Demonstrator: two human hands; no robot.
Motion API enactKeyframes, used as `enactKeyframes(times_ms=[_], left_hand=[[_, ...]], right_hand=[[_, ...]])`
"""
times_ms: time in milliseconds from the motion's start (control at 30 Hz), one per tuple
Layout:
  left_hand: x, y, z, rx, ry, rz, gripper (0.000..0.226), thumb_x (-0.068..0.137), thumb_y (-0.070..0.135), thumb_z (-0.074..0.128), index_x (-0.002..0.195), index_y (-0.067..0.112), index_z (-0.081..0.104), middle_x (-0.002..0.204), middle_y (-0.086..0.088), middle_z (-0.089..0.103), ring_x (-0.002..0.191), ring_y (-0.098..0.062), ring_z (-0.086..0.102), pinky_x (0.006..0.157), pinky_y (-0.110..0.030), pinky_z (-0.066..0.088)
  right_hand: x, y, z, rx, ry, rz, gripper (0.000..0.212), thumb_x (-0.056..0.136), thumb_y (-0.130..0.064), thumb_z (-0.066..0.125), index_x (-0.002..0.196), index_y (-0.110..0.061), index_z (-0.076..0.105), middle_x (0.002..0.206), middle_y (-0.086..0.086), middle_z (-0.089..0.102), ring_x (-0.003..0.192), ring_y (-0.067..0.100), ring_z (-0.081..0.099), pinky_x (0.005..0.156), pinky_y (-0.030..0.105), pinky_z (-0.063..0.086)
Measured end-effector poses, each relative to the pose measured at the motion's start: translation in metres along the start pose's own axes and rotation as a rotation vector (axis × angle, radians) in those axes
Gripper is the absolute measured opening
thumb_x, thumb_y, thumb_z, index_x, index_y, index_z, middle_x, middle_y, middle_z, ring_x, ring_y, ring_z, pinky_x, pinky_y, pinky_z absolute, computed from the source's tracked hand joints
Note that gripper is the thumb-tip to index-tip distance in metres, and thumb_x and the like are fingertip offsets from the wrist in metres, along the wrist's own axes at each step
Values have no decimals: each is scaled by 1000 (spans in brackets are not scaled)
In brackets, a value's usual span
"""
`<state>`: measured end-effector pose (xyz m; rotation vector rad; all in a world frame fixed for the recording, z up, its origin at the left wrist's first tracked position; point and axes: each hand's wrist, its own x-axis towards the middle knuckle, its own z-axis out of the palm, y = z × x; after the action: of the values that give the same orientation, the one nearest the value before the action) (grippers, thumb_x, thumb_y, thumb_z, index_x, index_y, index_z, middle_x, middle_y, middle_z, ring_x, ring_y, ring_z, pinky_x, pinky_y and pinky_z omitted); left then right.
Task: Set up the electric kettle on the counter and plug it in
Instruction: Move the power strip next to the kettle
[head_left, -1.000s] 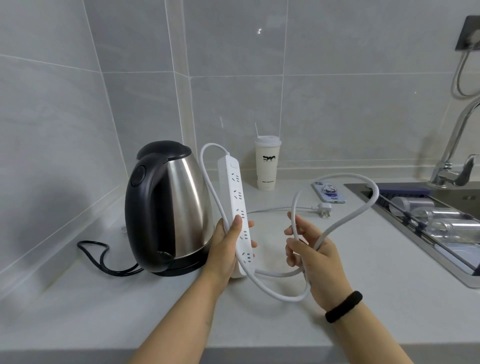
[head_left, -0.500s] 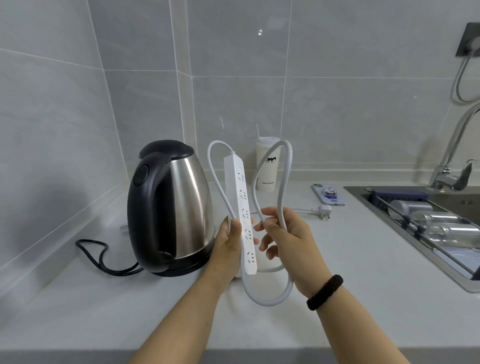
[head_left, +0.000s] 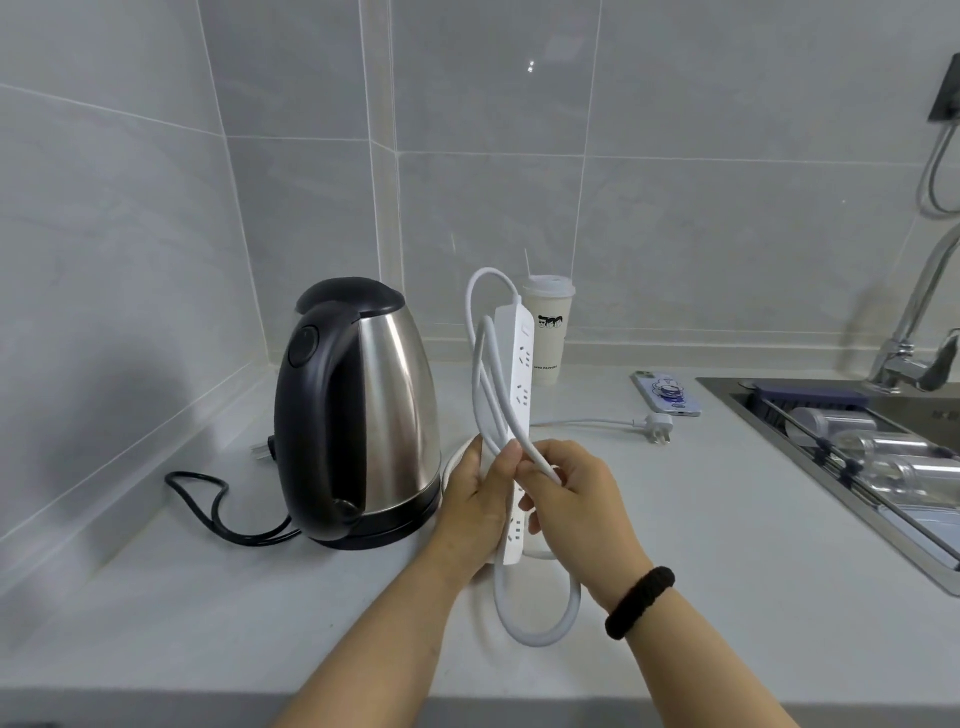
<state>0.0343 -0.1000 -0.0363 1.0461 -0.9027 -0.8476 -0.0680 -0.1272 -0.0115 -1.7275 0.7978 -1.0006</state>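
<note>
Head view: the white power strip (head_left: 519, 415) stands nearly upright just right of the kettle (head_left: 363, 415), long axis vertical, sockets facing right. The left hand (head_left: 467, 514) grips its lower half; the right hand (head_left: 571, 499) pinches loops of its white cord (head_left: 540, 618) against it (one loop hangs below the strip). The steel kettle sits upright on the counter (head_left: 675, 597), black handle toward the camera, its black cord (head_left: 218, 514) trailing left. Behind the strip stands a cup (head_left: 548, 332); the white plug (head_left: 657, 427), a phone (head_left: 667, 393) and the sink (head_left: 857, 457) lie to the right.
</note>
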Motion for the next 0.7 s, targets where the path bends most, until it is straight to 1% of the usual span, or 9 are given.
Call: enactKeyframes(times_ms=[67, 133, 267, 367, 433, 500, 567, 633, 700], left_hand=[[2, -3, -2, 1, 38, -29, 25, 97, 26, 51, 107, 4, 55, 87, -17, 68, 76, -31, 65, 63, -35, 53], [5, -6, -4, 0, 68, -52, 21, 97, 28, 52, 107, 12, 61, 95, -16, 70, 92, -32, 69, 79, -40, 55], [4, -7, -5, 71, 111, -85, 18, 99, 26, 47, 97, 24, 65, 97, -8, 71, 96, -28, 69, 84, -42, 55], [3, -5, -6, 145, 75, -107, 22, 100, 25, 43, 98, 25, 65, 93, -3, 71, 87, -16, 69, 69, -26, 57], [2, -3, -7, 125, 55, -111, 26, 100, 26, 41, 104, 17, 64, 92, -5, 69, 73, -7, 68, 56, -18, 53], [3, 0, -7, 88, 30, -120, 37, 99, 34, 40, 110, 8, 64, 96, -20, 68, 72, -13, 68, 57, -24, 53], [3, 4, -8, 7, -28, -155, 45, 99, 40, 37, 113, 8, 66, 98, -23, 68, 70, -20, 67, 57, -29, 53], [3, 7, -7, -127, -98, -240, 46, 99, 42, 35, 119, 12, 63, 95, -17, 70, 65, -20, 63, 53, -27, 50], [2, 9, -7, -185, -164, -288, 47, 97, 48, 37, 120, 16, 62, 80, -10, 70, 61, -19, 62, 50, -27, 49]], right_hand=[[-4, 2, 0, -26, -16, -9, 14, 86, -13, 59, 91, -24, 67, 98, 4, 63, 82, 20, 62, 66, 27, 53], [-9, 4, 0, -24, -11, -16, 19, 82, -13, 64, 96, -26, 64, 99, 0, 62, 85, 18, 62, 67, 24, 52], [-19, 8, -5, 119, 10, -16, 34, 78, -19, 73, 108, -27, 59, 95, -3, 65, 90, 14, 63, 66, 17, 50], [-23, 10, -13, 224, -39, -77, 42, 68, -42, 72, 106, -25, 65, 99, -2, 70, 97, 16, 64, 79, 28, 53], [-21, 10, -18, 326, -38, -107, 46, 67, -46, 69, 104, -20, 67, 99, 0, 71, 95, 16, 66, 80, 29, 52], [-12, 11, -23, 430, 43, -91, 42, 70, -37, 70, 104, -14, 65, 91, -3, 72, 86, 11, 67, 77, 28, 49], [4, 15, -27, 455, 89, -27, 51, 70, -35, 74, 112, -10, 60, 87, -6, 70, 78, 5, 67, 78, 32, 48], [21, 20, -28, 411, 28, 66, 68, 68, -42, 79, 122, -9, 54, 97, -1, 68, 78, 8, 68, 80, 34, 51], [34, 20, -25, 402, -142, 138, 63, 72, -44, 72, 119, -7, 55, 94, 7, 70, 72, 19, 68, 66, 31, 55]])
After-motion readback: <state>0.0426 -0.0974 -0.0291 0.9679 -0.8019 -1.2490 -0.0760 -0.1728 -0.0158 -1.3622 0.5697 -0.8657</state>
